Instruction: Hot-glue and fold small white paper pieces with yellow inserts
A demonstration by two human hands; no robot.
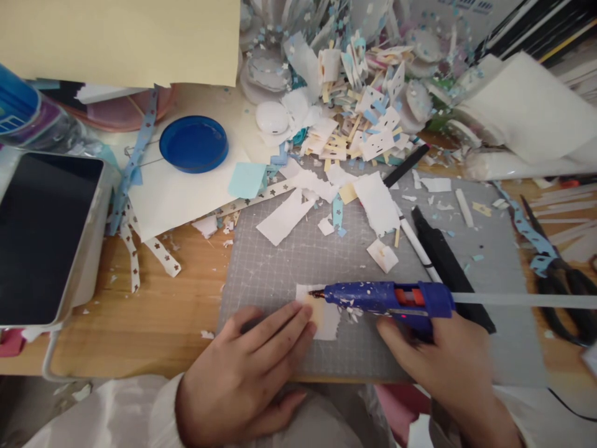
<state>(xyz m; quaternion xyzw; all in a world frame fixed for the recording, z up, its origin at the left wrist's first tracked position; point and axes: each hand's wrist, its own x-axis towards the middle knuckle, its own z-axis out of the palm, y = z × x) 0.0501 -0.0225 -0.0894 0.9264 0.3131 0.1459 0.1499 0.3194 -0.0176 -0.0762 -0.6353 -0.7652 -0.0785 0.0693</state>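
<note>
My right hand [443, 361] is wrapped around the handle of a blue hot glue gun [373, 297], which has a long glue stick [522, 301] sticking out of its back. The gun's dark nozzle points left and meets the upper part of a small white paper piece [330, 323] with a pale yellow patch. My left hand [261, 361] lies with outstretched fingers, their tips on that paper's left side. Under the paper is a grey gridded cutting mat [261, 274]. Whether glue is coming out cannot be made out.
Torn white paper strips [285, 218] and a black cutter [443, 261] lie on the mat. Scissors [555, 280] are at the right. A heap of small paper figures [364, 124] fills the back. Left are a blue lid [194, 144] and a dark-screened device [44, 236].
</note>
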